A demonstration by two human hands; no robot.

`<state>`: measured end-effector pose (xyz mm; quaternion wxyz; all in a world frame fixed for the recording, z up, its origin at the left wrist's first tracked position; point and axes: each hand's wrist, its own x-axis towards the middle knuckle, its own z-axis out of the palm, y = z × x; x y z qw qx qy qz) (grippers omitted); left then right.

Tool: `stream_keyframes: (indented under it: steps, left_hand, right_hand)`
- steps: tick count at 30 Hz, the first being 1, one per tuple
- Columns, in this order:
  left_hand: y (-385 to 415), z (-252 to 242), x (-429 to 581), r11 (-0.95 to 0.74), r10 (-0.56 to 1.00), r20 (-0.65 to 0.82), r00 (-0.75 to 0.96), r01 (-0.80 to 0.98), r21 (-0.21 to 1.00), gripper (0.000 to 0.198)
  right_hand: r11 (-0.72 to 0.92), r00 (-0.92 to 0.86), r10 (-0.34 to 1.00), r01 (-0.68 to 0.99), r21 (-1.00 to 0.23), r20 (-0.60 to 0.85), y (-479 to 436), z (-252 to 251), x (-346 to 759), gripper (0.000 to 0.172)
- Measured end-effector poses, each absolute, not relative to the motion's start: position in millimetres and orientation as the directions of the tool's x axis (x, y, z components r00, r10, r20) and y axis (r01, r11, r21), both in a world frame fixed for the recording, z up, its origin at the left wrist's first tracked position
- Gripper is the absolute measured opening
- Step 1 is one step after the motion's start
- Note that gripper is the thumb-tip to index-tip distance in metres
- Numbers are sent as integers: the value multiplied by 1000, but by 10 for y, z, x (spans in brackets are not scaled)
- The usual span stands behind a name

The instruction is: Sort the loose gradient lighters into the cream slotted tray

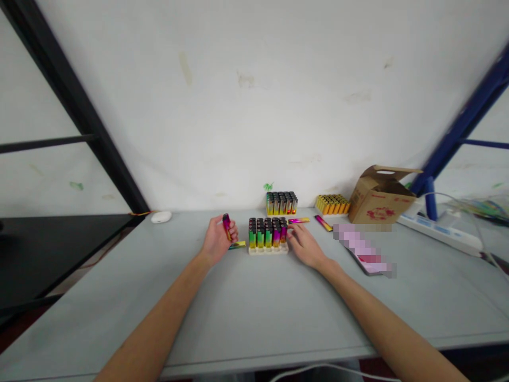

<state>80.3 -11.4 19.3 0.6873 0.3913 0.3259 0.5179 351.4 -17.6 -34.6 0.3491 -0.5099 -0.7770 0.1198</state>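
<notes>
My left hand (218, 237) is closed around a purple-and-orange lighter (226, 225) with a dark top, held upright left of the tray. Below those fingers lies a yellow-green lighter (237, 245) on the table. A white tray (268, 251) holds rows of upright black-topped lighters (260, 234), mostly green-yellow, with purple ones at the right; its front row of holes is bare. At the tray's right end rests my right hand (304, 244), fingers stretched out near the purple lighters; whether they touch is unclear. Just beyond it lies a pink-yellow lighter (299, 220).
Behind stands another batch of lighters (281, 203), with a tray of yellow-orange cylinders (333, 205) to its right. One more lighter (323, 223) lies near a phone (366, 252). A cardboard box (377, 199), power strip (441, 233) and white case (161, 217) line the back.
</notes>
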Motion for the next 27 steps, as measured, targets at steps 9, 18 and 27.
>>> stream_keyframes:
  steps: [9,18,27]
  left_hand:
    - [-131,202,833,193,959,-46,278,-530,826,35]
    - [-180,220,773,199,944,19,330,-614,764,43]
    - [-195,253,812,247,941,-48,334,-586,772,44]
  right_hand:
    - [423,-245,889,767,-483,388,-188,-332,3488,32]
    - [344,-231,910,884,-316,344,-205,-302,3539,35]
    - [348,-285,927,897,-272,245,-165,-250,3715,47]
